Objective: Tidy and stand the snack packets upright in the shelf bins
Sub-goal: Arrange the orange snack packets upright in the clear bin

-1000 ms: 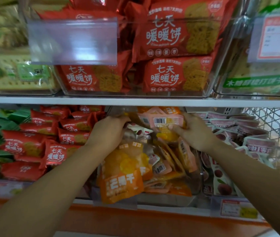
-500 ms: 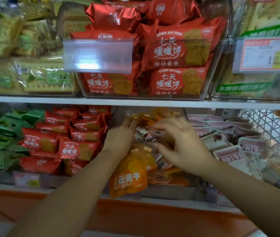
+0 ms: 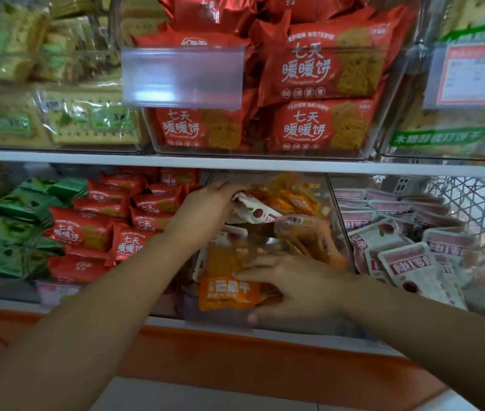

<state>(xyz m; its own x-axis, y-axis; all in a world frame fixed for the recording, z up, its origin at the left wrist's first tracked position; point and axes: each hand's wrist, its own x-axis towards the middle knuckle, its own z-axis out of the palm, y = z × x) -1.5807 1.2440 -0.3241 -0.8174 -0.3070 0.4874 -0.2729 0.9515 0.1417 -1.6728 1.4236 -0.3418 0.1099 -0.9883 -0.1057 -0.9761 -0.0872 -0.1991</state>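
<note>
On the lower shelf a clear middle bin (image 3: pixel 333 203) holds a jumble of orange dried-mango packets and a few white ones, lying at mixed angles. My left hand (image 3: pixel 205 212) reaches into the back of this bin, its fingers curled over a white packet with a red fruit picture (image 3: pixel 254 211). At the bin's front, my right hand (image 3: pixel 297 287) grips the orange packet (image 3: pixel 225 295), fingers across its top edge and thumb under it. More orange packets (image 3: pixel 303 232) lean between the two hands.
Red biscuit packets (image 3: pixel 81 229) and green packets (image 3: pixel 13 209) fill the bins to the left. White-and-pink packets (image 3: pixel 407 262) lie in the right bin, beside a wire basket (image 3: pixel 478 209). The upper shelf edge (image 3: pixel 235 161) hangs just above, with full bins and a blank label holder (image 3: pixel 182 77).
My right hand has dropped from the back of the middle bin to the orange packet at its front. My left hand stays at the back, now on the white packet.
</note>
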